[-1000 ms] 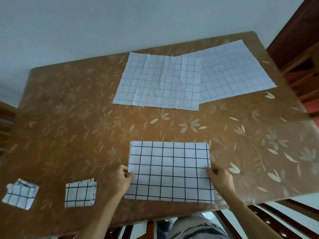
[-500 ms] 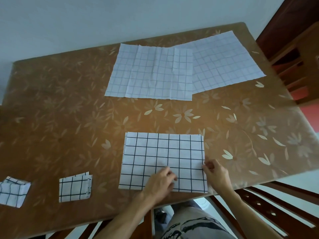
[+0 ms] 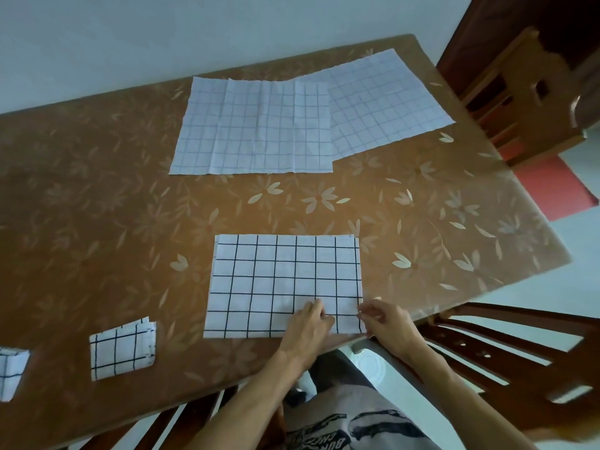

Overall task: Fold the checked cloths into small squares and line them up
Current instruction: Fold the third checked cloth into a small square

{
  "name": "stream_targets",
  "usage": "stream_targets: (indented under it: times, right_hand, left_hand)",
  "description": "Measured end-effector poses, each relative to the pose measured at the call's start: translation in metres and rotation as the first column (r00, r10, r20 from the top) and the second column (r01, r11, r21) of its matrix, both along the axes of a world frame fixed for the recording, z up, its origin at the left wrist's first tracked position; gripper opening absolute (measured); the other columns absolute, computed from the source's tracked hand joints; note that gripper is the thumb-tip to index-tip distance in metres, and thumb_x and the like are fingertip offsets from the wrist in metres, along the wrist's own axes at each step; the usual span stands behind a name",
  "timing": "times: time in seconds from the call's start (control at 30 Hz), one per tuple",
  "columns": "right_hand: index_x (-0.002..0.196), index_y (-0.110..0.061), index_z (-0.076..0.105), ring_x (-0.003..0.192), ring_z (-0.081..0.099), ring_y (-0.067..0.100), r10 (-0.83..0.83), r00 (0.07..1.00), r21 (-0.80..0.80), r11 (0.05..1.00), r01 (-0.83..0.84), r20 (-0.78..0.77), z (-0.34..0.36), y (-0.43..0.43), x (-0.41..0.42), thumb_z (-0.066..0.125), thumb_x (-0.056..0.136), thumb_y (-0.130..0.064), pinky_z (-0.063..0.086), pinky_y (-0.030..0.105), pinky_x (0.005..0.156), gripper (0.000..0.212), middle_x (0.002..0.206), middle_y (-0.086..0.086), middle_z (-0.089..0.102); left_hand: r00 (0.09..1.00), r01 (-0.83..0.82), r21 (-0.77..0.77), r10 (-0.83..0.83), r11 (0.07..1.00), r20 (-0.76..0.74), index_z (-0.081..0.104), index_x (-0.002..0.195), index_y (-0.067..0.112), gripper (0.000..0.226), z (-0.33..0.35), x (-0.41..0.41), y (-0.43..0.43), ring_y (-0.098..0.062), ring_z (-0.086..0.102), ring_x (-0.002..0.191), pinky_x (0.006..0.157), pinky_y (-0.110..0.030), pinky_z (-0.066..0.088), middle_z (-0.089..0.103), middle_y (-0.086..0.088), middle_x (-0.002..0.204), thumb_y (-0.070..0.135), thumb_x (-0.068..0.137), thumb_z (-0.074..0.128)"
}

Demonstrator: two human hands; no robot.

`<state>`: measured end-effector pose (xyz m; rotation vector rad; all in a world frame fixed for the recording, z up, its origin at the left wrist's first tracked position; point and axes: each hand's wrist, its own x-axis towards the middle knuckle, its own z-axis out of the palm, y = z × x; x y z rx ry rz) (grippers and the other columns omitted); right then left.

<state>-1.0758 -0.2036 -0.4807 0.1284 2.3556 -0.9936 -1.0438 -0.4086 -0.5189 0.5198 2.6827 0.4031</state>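
The near cloth is white with bold black checks; the far cloths look paler, on a brown flowered table.

Half-folded cloth: white, bold black checks, flat rectangle near the front edge of the counter, layers slightly offset at its far right corner. Folded square: same pattern, flat, front left. Second folded square: further left, cut by the frame. Left unfolded cloth: faint checks, creased, far side, overlapping the right unfolded cloth.
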Motion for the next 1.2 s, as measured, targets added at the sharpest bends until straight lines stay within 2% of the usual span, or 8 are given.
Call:
stream_targets:
  times: [0.17,0.33,0.43,0.57,0.7,0.83,0.97,1.2]
  right_hand:
    - [0.121,-0.026,0.061,0.096,0.060,0.011,0.087,0.979,0.085,0.994,-0.072,-0.186,0.009,0.001,0.016,0.057,0.094,-0.016,0.051,0.028,0.088,0.029,0.113,-0.006,0.063]
    - [0.138,-0.038,0.046,0.139,0.018,0.021,0.465,0.853,0.356,0.859,-0.369,-0.238,-0.011,-0.008,0.024,0.069,0.086,-0.020,0.035,0.047,0.110,0.060,0.159,-0.004,0.015]
    - [0.119,-0.036,0.065,0.147,0.013,0.020,0.606,0.755,0.450,0.763,-0.464,-0.250,-0.012,-0.030,0.023,0.065,0.090,-0.035,0.021,0.043,0.116,0.029,0.158,-0.006,0.026]
    - [0.094,-0.029,0.068,0.123,0.052,0.010,0.595,0.703,0.363,0.801,-0.476,-0.390,-0.002,-0.063,0.026,0.056,0.091,-0.041,0.027,0.035,0.113,0.017,0.116,-0.011,0.067]
    - [0.090,-0.028,0.061,0.086,0.062,0.016,0.567,0.716,0.265,0.823,-0.502,-0.407,0.018,-0.095,0.030,0.044,0.087,-0.050,0.048,0.036,0.089,0.029,0.077,-0.009,0.069]
    - [0.086,-0.025,0.067,0.065,0.063,0.007,0.530,0.694,0.083,0.819,-0.567,-0.487,0.039,-0.119,0.035,0.054,0.085,-0.050,0.053,0.031,0.069,0.028,0.072,-0.011,0.070]
    - [0.100,-0.031,0.068,0.085,0.064,0.004,0.626,0.723,0.042,0.764,-0.644,-0.292,0.052,-0.120,0.029,0.068,0.069,-0.070,0.053,0.026,0.077,0.050,0.091,-0.017,0.068]
    - [0.095,-0.037,0.075,0.083,0.066,-0.007,0.554,0.823,-0.022,0.828,-0.561,-0.125,0.042,-0.099,0.003,0.075,0.078,-0.018,0.052,0.015,0.074,0.025,0.087,-0.027,0.072]
  left_hand:
    - [0.995,-0.094,0.204,0.096,0.974,0.000,0.062,0.106,0.021,0.015,0.006,0.015,-0.021,-0.012,0.052,0.105,0.085,-0.025,0.052,0.050,0.003,0.118,0.023,0.093,0.067]
    - [0.952,-0.307,0.393,0.277,0.867,0.133,0.058,0.104,0.031,0.007,0.029,0.043,-0.059,0.001,0.054,0.105,0.088,-0.022,0.051,0.054,0.018,0.118,0.031,0.097,0.058]
    - [0.914,-0.403,0.389,0.383,0.828,0.131,0.059,0.105,0.032,0.010,0.033,0.067,-0.083,0.003,0.057,0.104,0.088,-0.022,0.053,0.058,0.017,0.112,0.037,0.099,0.053]
    - [0.861,-0.499,0.326,0.503,0.803,0.078,0.058,0.117,0.036,0.025,0.040,0.096,-0.109,0.001,0.053,0.113,0.095,-0.025,0.051,0.057,0.019,0.119,0.049,0.096,0.053]
    - [0.802,-0.589,0.235,0.595,0.774,0.051,0.052,0.139,0.023,0.049,0.043,0.111,-0.117,-0.010,0.046,0.127,0.106,-0.028,0.039,0.053,0.008,0.135,0.039,0.093,0.063]
    - [0.631,-0.761,0.322,0.758,0.564,0.164,0.065,0.119,0.013,0.038,0.036,0.120,-0.128,-0.013,0.066,0.103,0.087,-0.025,0.055,0.071,-0.002,0.114,0.039,0.092,0.066]
    - [0.504,-0.842,0.408,0.785,0.353,0.360,0.063,0.126,0.020,0.053,0.032,0.133,-0.148,-0.014,0.064,0.111,0.097,-0.044,0.054,0.069,0.000,0.120,0.057,0.087,0.064]
    - [0.386,-0.893,0.422,0.753,0.160,0.533,0.062,0.110,0.037,0.016,0.051,0.142,-0.169,-0.003,0.062,0.105,0.090,-0.026,0.051,0.069,0.017,0.109,0.029,0.097,0.061]
